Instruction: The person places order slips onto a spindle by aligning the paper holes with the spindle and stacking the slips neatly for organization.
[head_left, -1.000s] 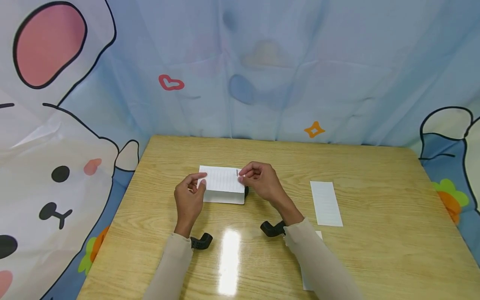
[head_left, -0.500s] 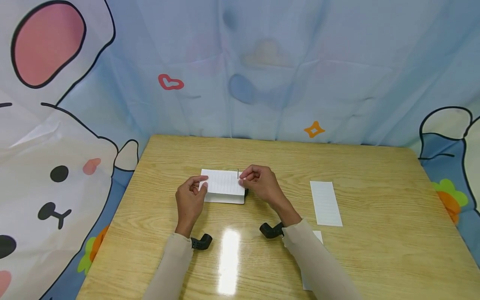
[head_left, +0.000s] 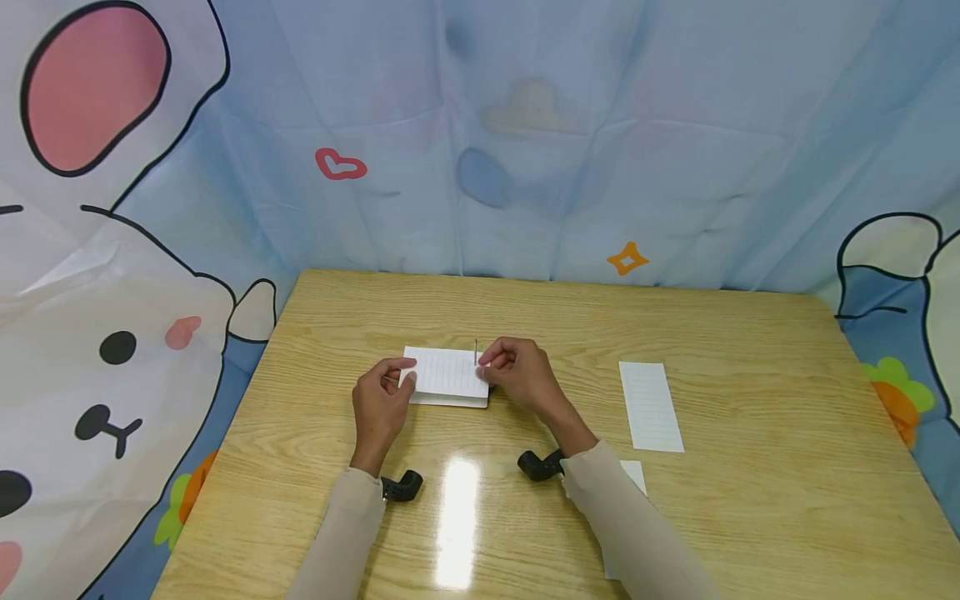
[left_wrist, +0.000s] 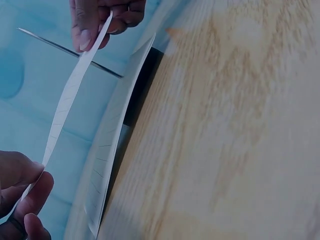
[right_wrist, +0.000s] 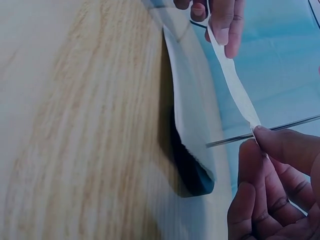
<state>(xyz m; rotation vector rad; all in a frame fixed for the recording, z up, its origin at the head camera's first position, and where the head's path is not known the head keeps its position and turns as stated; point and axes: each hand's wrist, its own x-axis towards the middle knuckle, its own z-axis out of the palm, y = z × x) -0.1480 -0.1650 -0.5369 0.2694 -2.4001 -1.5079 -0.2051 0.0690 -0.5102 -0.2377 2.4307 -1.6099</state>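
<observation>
Between my two hands is a white lined paper slip (head_left: 446, 372), held level. My left hand (head_left: 375, 408) pinches its left end between thumb and fingers. The right hand (head_left: 525, 375) pinches the other end, close beside a thin metal spike (head_left: 476, 353). The spike passes through the slip near that end, as both wrist views show. Below, apart from the held slip, another lined paper (left_wrist: 107, 155) lies around the foot of the spike. Its underside rests over a black base (right_wrist: 187, 170), mostly hidden from above.
To the right, a lined paper slip (head_left: 651, 407) lies on the wooden table (head_left: 765, 467). Another slip (head_left: 632, 475) is partly covered by the right sleeve. A printed curtain (head_left: 555, 167) hangs behind the table's far edge.
Both hands have come down with the paper slip, nearer the paper below. More of the spike now sticks out above the slip.
</observation>
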